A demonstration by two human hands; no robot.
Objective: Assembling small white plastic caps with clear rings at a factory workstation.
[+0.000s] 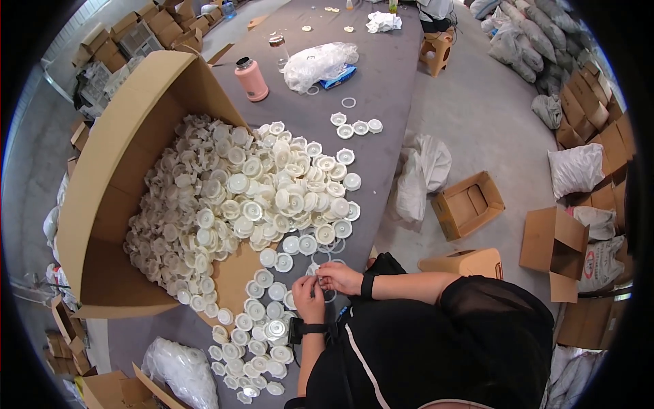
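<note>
Close together at the table's near edge, my left hand (308,298) and my right hand (340,278) pinch a small white plastic cap (311,270). Fingers cover much of the cap, so its details are hard to make out. Thin white rings (336,247) lie on the grey tabletop just beyond my fingers. To the left of my left hand, loose round white caps (255,309) spread over the table. A large heap of the same caps (238,184) spills from a tipped cardboard box (129,129).
Farther up the table stand a pink bottle (252,80) and a clear plastic bag (320,66) beside a blue packet (338,76). A stuffed plastic bag (178,371) sits at the lower left. On the floor to the right are an open carton (469,204) and a tan stool (463,264).
</note>
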